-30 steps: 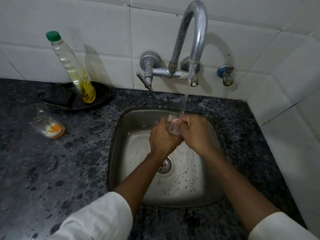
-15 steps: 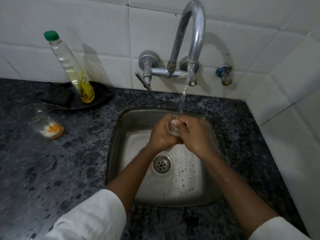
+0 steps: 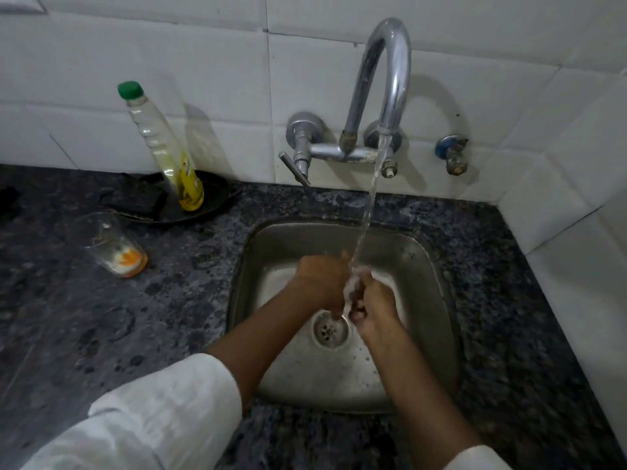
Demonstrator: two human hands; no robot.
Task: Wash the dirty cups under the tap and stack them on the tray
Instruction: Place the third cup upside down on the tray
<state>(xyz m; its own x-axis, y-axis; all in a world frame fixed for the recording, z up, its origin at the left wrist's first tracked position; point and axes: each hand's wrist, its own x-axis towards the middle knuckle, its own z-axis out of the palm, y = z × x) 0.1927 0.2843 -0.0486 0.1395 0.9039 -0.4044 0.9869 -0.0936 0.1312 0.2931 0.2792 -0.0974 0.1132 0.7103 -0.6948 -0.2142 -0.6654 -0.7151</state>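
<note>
Left hand (image 3: 322,283) and right hand (image 3: 371,308) both grasping a clear cup (image 3: 349,293) under the tap (image 3: 383,86) stream, bottle (image 3: 166,147) label yellow, wording unreadable

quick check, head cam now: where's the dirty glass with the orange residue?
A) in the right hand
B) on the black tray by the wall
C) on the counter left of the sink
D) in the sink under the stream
C: the dirty glass sits tilted on the dark counter, left of the sink and in front of the black tray, with neither hand on it.
</note>
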